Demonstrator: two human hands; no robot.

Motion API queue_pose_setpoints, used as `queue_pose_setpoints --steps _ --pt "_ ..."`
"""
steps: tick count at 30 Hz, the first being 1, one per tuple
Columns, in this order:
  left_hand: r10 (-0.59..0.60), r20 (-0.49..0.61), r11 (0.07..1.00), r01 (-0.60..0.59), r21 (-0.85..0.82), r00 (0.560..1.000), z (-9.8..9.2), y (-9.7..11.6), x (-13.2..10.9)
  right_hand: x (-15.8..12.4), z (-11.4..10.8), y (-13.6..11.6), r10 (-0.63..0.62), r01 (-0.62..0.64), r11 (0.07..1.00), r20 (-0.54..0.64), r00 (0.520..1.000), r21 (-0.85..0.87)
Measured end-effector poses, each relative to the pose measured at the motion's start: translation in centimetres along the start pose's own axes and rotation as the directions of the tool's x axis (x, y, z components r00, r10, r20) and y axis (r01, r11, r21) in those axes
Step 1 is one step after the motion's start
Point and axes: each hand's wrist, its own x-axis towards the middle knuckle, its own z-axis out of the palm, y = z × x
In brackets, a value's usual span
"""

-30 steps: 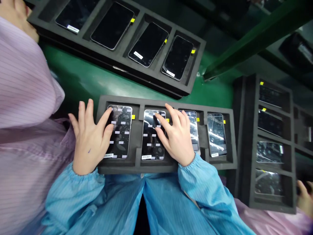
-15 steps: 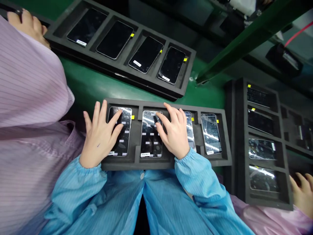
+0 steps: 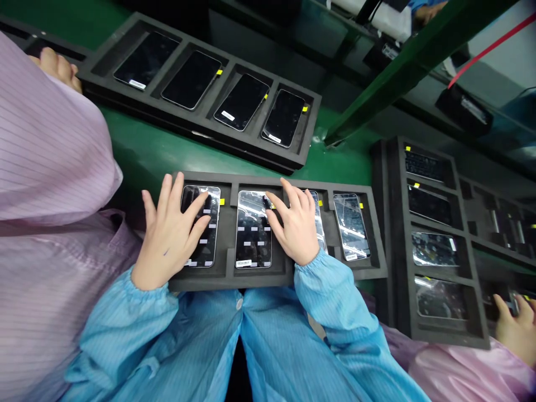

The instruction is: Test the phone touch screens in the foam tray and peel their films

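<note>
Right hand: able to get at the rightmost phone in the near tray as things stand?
Likely yes. The right hand partly covers the neighbouring phone, and nothing visible lies over the rightmost phone; only a foam divider seems to stand between.

We see only a strip of the third phone (image 3: 320,226) in the near tray (image 3: 251,279) — the right hand (image 3: 295,226) covers the rest. The left hand (image 3: 165,237) hides part of the leftmost phone (image 3: 212,237). We cannot read the label (image 3: 243,263) at centre — too small. At lower right, the frame cuts off a co-worker's hand (image 3: 517,326).
</note>
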Motion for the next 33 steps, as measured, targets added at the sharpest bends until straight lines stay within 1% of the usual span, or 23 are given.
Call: queue_pose_setpoints --steps 4,7,9,12,14,15,18,21,24,26,30,33 --pt "0.026 0.045 0.999 -0.028 0.044 0.999 0.6 -0.1 0.7 -0.1 0.2 0.1 0.001 -0.001 1.000 0.009 1.000 0.000" --pt "0.021 0.080 0.999 -0.024 0.037 0.997 0.9 -0.1 1.0 -0.1 0.3 0.1 0.003 -0.003 1.000 0.032 0.999 -0.005" --pt "-0.012 0.058 1.000 0.012 0.006 0.998 0.7 0.0 0.8 -0.3 0.2 0.2 0.001 -0.001 1.000 0.031 1.000 0.005" --pt "-0.060 -0.022 0.997 0.059 -0.039 0.998 0.0 0.3 0.1 -0.8 0.0 0.5 -0.044 0.047 0.998 -0.043 0.998 0.051" --pt "-0.053 -0.060 0.998 0.050 -0.037 0.997 -0.5 0.4 -0.8 -1.2 0.0 0.7 -0.103 0.109 0.992 -0.084 0.991 0.069" --pt "-0.039 -0.072 0.999 0.037 -0.030 0.997 -0.7 0.5 -1.2 -1.3 0.0 0.8 -0.135 0.141 0.987 -0.085 0.987 0.071" --pt "0.009 -0.079 1.000 -0.010 -0.018 0.997 -0.8 0.5 -2.3 -1.6 0.2 0.9 -0.192 0.195 0.979 -0.055 0.980 0.061" --pt "0.030 -0.021 0.999 -0.030 -0.014 0.999 -0.4 0.5 -2.7 -1.4 0.0 0.5 -0.199 0.201 0.978 -0.049 0.979 0.053" --pt "0.026 0.037 0.999 -0.025 -0.020 0.999 0.0 0.4 -2.5 -1.3 -0.3 -0.3 -0.223 0.224 0.974 -0.039 0.974 0.041" --pt "0.014 0.030 0.999 -0.013 -0.038 0.999 0.1 0.3 -2.5 -1.1 -0.4 -0.8 -0.242 0.242 0.970 -0.027 0.970 0.035" --pt "-0.007 -0.047 0.999 0.005 -0.048 0.999 -0.4 0.0 -3.0 -1.0 -0.1 -1.4 -0.276 0.276 0.961 0.009 0.961 0.035" --pt "-0.036 -0.056 0.998 0.033 -0.054 0.998 -0.7 -0.4 -3.5 -1.0 0.2 -1.3 -0.276 0.274 0.961 0.034 0.961 0.037"
